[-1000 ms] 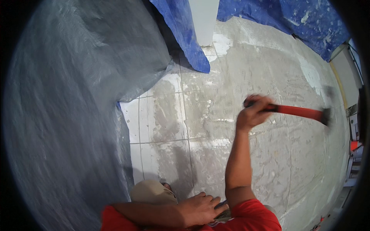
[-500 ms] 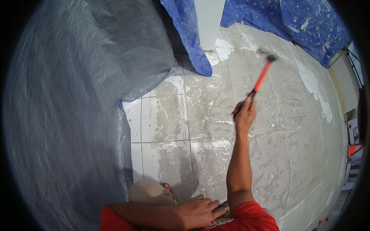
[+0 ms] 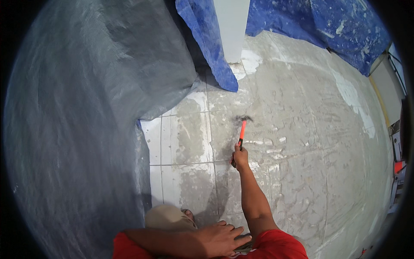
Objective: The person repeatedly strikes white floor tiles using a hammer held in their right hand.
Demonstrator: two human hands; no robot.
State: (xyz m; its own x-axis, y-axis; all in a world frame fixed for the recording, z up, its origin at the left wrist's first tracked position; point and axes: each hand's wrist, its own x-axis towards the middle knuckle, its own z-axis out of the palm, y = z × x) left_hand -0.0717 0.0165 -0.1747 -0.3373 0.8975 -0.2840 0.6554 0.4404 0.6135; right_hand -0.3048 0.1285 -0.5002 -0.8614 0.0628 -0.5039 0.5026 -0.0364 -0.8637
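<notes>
My right hand [image 3: 240, 157] is wrapped round the black grip of a claw hammer [image 3: 243, 129] with an orange-red handle. The dark, slightly blurred head is at the grey-smeared floor tiles [image 3: 224, 142]; whether it touches them I cannot tell. Resting across my lap, my left hand [image 3: 221, 238] has its fingers stretched out and slightly apart, and it holds nothing. Close by is my bent knee in beige trousers [image 3: 168, 216], with part of a foot [image 3: 188, 213] showing beside it.
A grey plastic sheet [image 3: 86, 129] covers the left side. Blue tarpaulin [image 3: 302, 21] hangs at the far side, and a narrower blue strip [image 3: 211, 52] hangs beside a white post [image 3: 233, 30]. Rough, ridged grey residue [image 3: 302, 172] spreads over the floor to the right.
My right hand has swung the hammer down and left, from raised at the upper right to the tiles near the middle. My left hand stays on my lap.
</notes>
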